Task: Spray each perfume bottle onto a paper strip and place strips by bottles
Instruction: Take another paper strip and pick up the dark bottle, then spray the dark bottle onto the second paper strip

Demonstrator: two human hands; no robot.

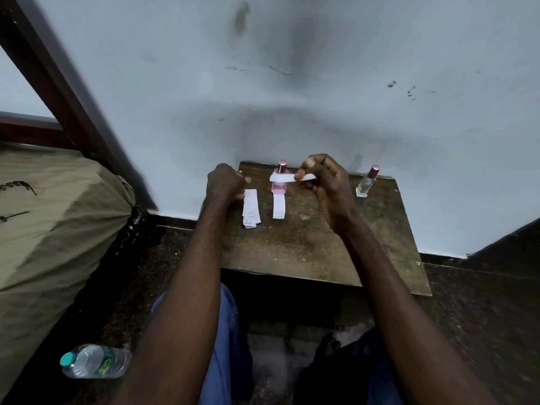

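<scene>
The right hand (324,182) pinches a paper strip (282,178) right by the pink perfume bottle (278,188) at the tabletop's (321,244) far edge, the left hand (223,182) is curled on I can't tell what, and a careless swing could topple that bottle.

— What does the person wear?
— Blue denim trousers (225,331), seen below the counter (321,247); the right leg (365,363) looks darker.
— The arms?
— Forearms (187,273) bare, likewise left hand (223,181) and right hand (324,182).
</scene>
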